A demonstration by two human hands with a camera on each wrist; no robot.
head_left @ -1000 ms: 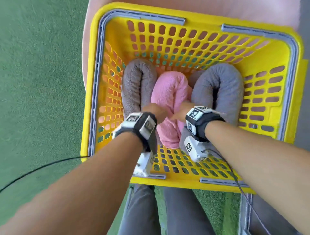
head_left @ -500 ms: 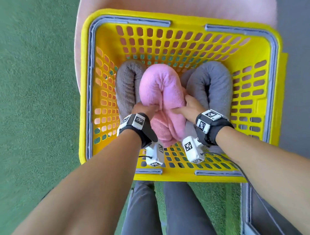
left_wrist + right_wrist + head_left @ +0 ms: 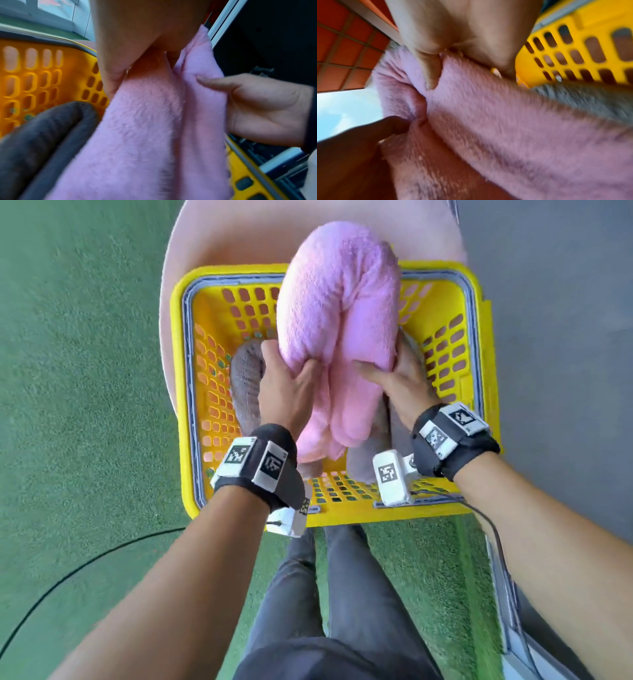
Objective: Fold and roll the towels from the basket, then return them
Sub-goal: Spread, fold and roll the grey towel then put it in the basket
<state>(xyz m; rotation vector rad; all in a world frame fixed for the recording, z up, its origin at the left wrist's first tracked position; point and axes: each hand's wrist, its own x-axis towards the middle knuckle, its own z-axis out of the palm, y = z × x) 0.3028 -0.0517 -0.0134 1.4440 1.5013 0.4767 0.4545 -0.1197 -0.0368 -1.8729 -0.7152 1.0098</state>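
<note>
A folded pink towel (image 3: pixel 337 313) is held up above the yellow basket (image 3: pixel 479 378). My left hand (image 3: pixel 286 386) grips its left side and my right hand (image 3: pixel 397 378) grips its right side, thumbs pressed into the cloth. The left wrist view shows the pink towel (image 3: pixel 154 128) pinched under my left hand's fingers (image 3: pixel 111 75), with my right hand (image 3: pixel 257 105) holding the other edge. In the right wrist view the pink towel (image 3: pixel 496 121) fills the middle. A grey-brown towel (image 3: pixel 246 381) lies in the basket at the left; a grey towel (image 3: pixel 387 436) lies at the right, mostly hidden.
The basket sits on a round pink seat (image 3: pixel 219 244). Green carpet (image 3: pixel 78 371) spreads to the left, a grey floor (image 3: pixel 555 302) to the right. A black cable (image 3: pixel 85 563) curves over the carpet. My legs (image 3: pixel 342 594) stand just before the basket.
Both hands have lifted the pink towel up out of the basket, from between the two grey towels. The head view has pulled back and up.
</note>
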